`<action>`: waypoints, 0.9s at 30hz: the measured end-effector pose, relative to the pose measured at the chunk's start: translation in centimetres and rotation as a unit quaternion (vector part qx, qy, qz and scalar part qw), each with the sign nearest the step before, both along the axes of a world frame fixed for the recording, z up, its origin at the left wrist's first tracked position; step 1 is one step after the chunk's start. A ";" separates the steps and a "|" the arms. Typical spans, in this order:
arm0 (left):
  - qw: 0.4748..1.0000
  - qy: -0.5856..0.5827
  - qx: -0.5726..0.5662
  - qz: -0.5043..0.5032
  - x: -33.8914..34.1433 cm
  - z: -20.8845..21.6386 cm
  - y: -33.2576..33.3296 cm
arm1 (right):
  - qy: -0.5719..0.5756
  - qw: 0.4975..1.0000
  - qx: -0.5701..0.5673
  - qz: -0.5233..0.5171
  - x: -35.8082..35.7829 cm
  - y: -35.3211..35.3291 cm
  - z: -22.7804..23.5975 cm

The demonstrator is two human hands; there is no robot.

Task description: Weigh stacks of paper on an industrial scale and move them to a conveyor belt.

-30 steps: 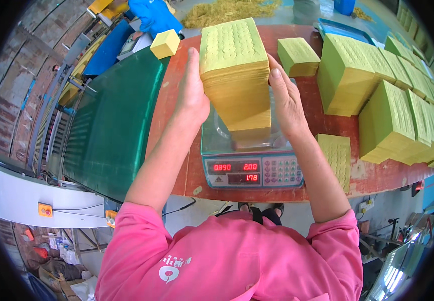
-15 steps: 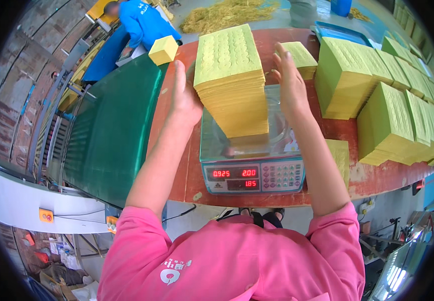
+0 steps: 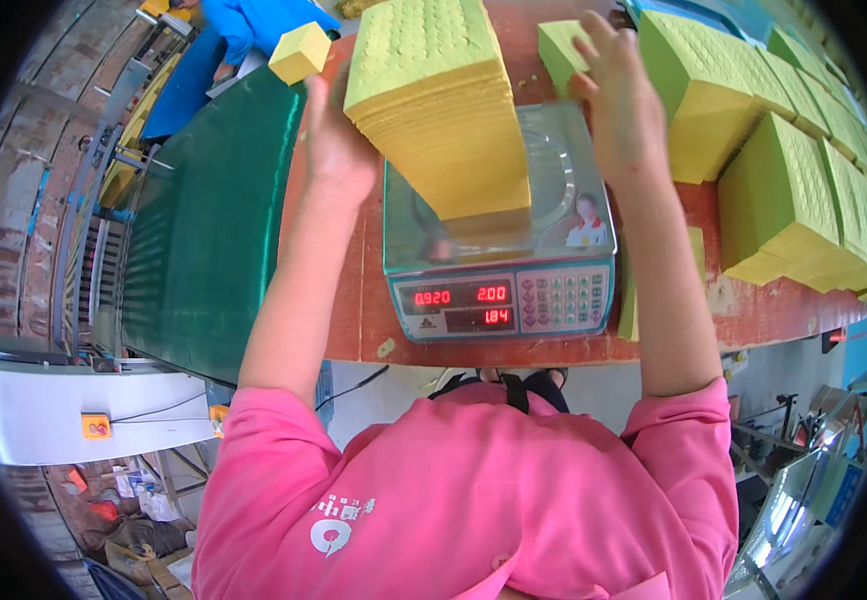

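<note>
A tall stack of yellow paper sheets (image 3: 453,140) with a pattern of punched round marks on top stands on the glass-like plate of a digital scale (image 3: 501,300) with red lit digits. At the stack's left side, my left hand (image 3: 341,155) is open, thumb up, palm close to the paper; whether it touches cannot be told. My right hand (image 3: 625,115) is raised to the right of the stack, fingers spread and clear of it, holding nothing.
More yellow paper stacks (image 3: 778,200) crowd the right of the red table (image 3: 353,335). Behind my right hand lies a low pile (image 3: 560,55). A green surface (image 3: 208,230) borders the left, near a small paper block (image 3: 299,52). A person in blue (image 3: 253,25) works beyond.
The view has shifted, so the scale and stack sit higher in it. My right hand has moved further right from the stack. The scale's digits have changed slightly.
</note>
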State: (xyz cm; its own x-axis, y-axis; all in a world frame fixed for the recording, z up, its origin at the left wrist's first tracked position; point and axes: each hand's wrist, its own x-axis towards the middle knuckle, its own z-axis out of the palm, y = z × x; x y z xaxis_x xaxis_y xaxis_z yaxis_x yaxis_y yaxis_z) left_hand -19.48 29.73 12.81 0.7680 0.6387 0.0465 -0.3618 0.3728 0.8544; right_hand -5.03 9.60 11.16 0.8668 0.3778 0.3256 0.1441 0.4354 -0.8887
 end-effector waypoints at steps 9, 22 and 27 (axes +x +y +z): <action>0.903 0.309 0.154 0.255 -14.5 -14.1 4.4 | 0.076 0.987 -0.026 0.136 -10.9 -14.7 -7.5; 0.522 0.557 0.620 0.179 -21.2 -23.7 -0.2 | 0.132 0.877 -0.275 0.372 -17.8 -17.2 -15.3; 0.535 0.559 0.608 0.179 -22.0 -23.2 0.6 | 0.079 0.882 -0.274 0.375 -16.7 -17.4 -16.3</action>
